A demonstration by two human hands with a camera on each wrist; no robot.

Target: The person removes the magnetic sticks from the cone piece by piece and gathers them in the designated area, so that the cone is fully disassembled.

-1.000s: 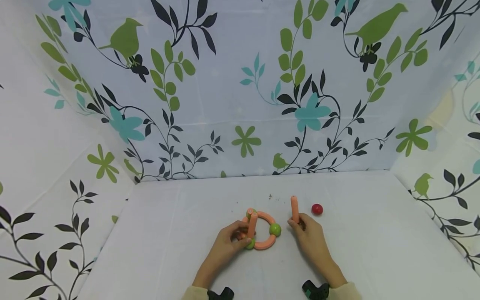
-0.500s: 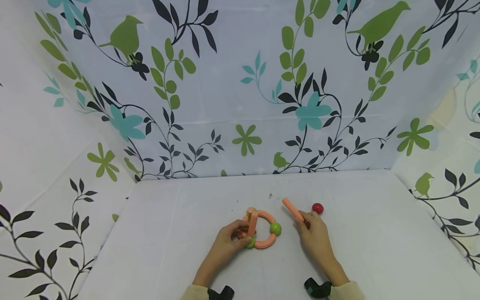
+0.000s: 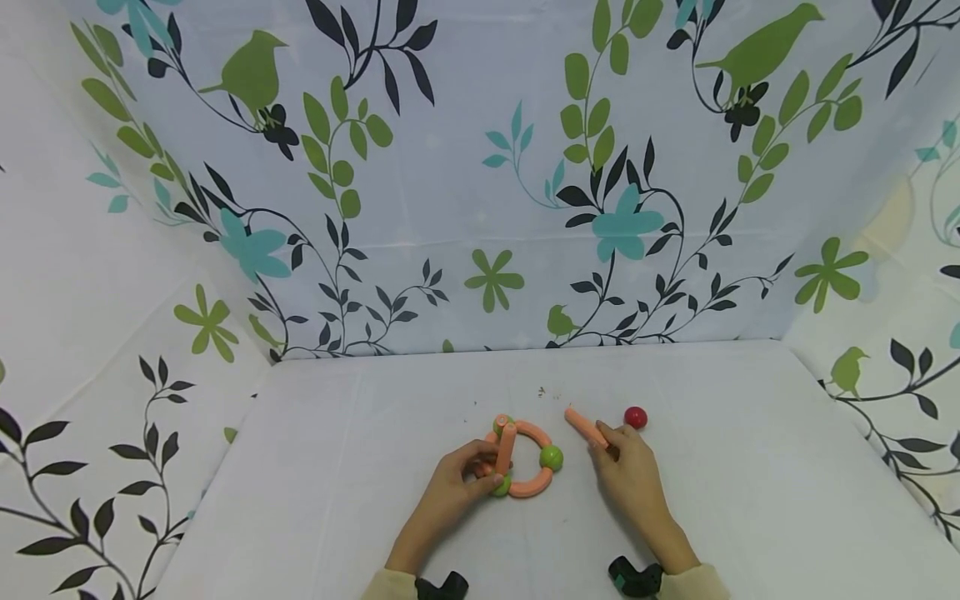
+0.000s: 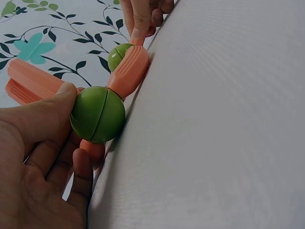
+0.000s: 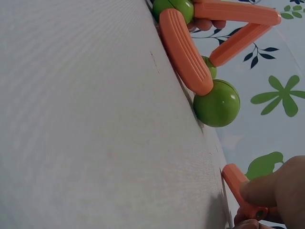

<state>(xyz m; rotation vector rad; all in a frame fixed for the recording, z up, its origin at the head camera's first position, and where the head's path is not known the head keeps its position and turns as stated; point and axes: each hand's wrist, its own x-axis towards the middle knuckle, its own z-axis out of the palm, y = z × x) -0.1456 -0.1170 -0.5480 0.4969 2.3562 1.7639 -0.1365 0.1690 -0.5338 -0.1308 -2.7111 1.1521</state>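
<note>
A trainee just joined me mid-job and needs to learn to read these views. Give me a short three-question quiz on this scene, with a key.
1. True or false: the red ball lies on the white table, close to the right grip.

2. What does the right grip hold?
A) the red ball
B) a loose orange rod
C) nothing

3. Fill in the colour: the left grip holds a structure whose curved orange pieces join at ____ balls.

Key:
1. True
2. B
3. green
</note>
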